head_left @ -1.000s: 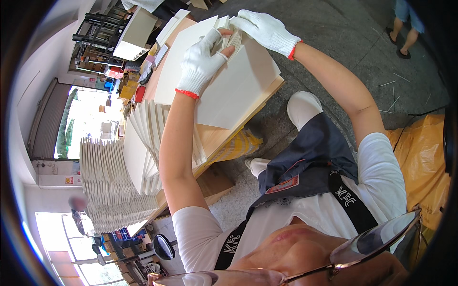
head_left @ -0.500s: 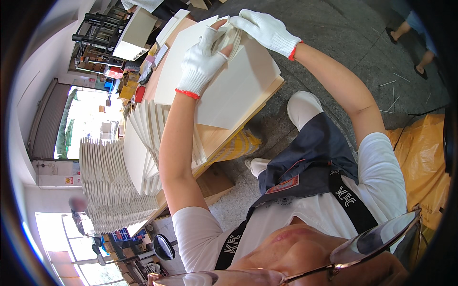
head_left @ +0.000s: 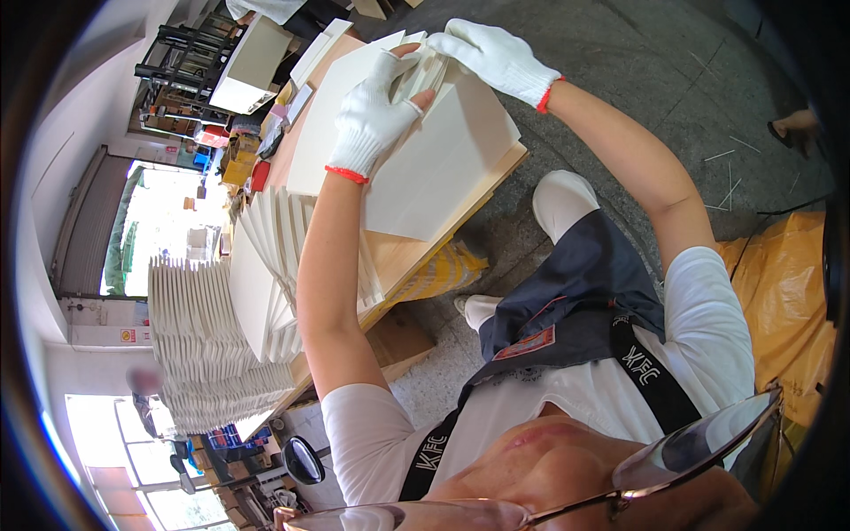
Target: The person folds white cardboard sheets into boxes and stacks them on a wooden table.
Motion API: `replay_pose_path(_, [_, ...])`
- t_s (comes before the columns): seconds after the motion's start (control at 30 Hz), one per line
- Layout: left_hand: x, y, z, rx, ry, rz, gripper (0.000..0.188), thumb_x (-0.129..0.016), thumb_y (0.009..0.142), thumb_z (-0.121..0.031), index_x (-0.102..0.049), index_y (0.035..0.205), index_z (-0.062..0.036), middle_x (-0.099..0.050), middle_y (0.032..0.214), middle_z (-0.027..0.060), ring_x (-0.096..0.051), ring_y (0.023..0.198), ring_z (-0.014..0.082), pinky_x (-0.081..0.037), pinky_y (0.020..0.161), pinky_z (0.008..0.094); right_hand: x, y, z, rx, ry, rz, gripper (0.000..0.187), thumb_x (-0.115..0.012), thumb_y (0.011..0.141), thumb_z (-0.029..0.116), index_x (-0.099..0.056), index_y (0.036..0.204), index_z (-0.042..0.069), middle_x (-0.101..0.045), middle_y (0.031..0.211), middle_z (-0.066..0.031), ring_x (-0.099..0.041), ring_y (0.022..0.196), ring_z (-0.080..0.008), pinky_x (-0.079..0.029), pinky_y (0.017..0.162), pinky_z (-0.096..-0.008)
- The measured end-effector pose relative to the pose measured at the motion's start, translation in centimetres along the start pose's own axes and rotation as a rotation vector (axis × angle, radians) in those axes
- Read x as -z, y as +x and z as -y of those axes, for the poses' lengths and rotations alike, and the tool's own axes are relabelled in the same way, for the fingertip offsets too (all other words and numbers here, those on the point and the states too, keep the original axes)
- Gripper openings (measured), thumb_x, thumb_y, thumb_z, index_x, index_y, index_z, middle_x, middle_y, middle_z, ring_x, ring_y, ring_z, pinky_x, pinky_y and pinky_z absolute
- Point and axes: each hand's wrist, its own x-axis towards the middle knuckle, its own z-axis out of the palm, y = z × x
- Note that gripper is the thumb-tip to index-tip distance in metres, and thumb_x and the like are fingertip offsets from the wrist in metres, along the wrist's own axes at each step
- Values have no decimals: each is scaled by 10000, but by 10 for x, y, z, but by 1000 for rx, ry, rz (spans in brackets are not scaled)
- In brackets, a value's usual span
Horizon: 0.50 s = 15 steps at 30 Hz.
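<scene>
My left hand [head_left: 370, 113], in a white knit glove with bare thumb and fingertips, grips a small stack of thin cream-white strips [head_left: 431, 73] by its near side. At the stack's far end, my right hand [head_left: 496, 60], fully gloved, bends its fingers over the edge; its fingertips are partly hidden. Beneath both hands lie large white boards [head_left: 443, 159], overlapping on a wooden-topped table [head_left: 390, 258]. Under my left forearm, more white sheets [head_left: 266, 274] are fanned out.
Tall piles of wavy-edged white sheets [head_left: 190, 345] stand at the left. A yellow wrapped bundle [head_left: 447, 270] sits under the table edge, and an orange tarp-like sheet [head_left: 784, 301] hangs at the right. Thin white sticks [head_left: 730, 186] lie on the floor. A person's foot [head_left: 788, 131] shows at far right.
Both my hands stay almost in place; the strips between them look slightly more spread. The other person at the right has moved mostly out of view.
</scene>
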Motion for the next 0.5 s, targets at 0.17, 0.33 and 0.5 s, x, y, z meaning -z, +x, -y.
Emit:
replay_pose_path(0.17, [-7, -1, 3, -239, 171, -220, 591, -732, 802, -277, -501, 1345, -243, -672, 1175, 145, -657, 1067, 338, -525, 902, 393, 35, 10, -6, -151, 377, 113, 609, -494, 927, 633, -544, 1301, 156, -672, 1004, -164, -680, 817, -206, -536, 666, -300])
replay_pose_path(0.33, [-4, -3, 12, -175, 98, -186, 588, -738, 806, -299, -501, 1336, -208, -651, 1197, 174, -648, 1073, 357, -521, 904, 412, 22, 12, 37, -467, 901, 592, 683, -615, 891, 574, -544, 1259, 3, -637, 1063, -176, -683, 733, -134, -574, 583, -211])
replay_pose_path(0.5, [1, -69, -33, -191, -299, -149, 537, -743, 821, -163, -538, 1313, -93, -614, 1235, 121, -562, 1168, 176, -426, 1008, 333, -3, 20, 13, -159, 497, 488, 285, -576, 968, 239, -586, 1154, 23, -665, 941, -77, -646, 749, -121, -534, 596, -220])
